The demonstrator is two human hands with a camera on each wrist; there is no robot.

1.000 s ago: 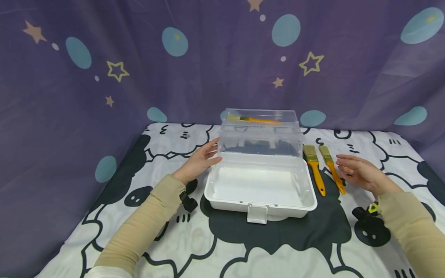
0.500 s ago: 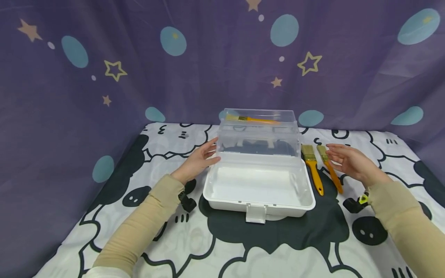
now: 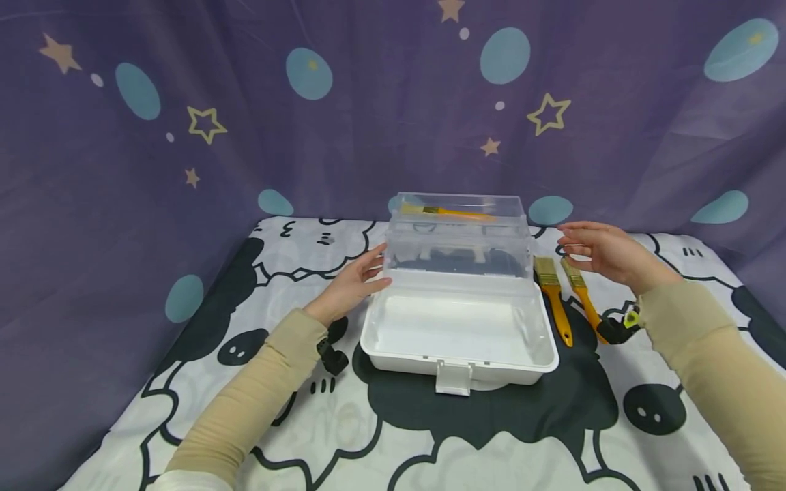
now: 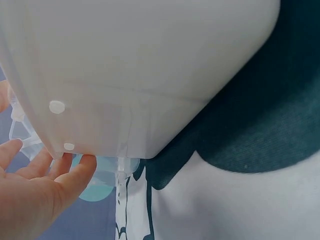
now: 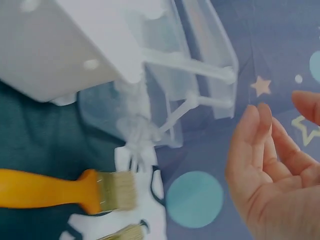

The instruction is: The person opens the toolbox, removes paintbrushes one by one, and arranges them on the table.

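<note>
A white plastic storage box (image 3: 399,362) stands with its clear lid (image 3: 460,240) raised at the back. My left hand (image 3: 346,285) rests at its rear left corner; in the left wrist view the fingertips (image 4: 89,165) touch the box's edge. A paintbrush (image 3: 457,213) with a yellow handle lies in the clear raised part. Two more lie right of the box: a wider paintbrush (image 3: 557,308) and a narrower paintbrush (image 3: 585,298). Above the narrower one's bristles hovers my right hand (image 3: 614,254), fingers loosely extended, holding nothing.
A latch (image 3: 454,378) hangs from the box's front. Black-and-white sheep-print cloth (image 3: 344,436) covers the table. Behind it hangs a purple curtain (image 3: 393,123) with stars and blue ovals. Pale hinge arms (image 5: 192,67) join the raised clear part to the box.
My right hand has moved away from me and left, from beside the narrower paintbrush to over its bristle end and beyond. My left hand has stayed at the box corner.
</note>
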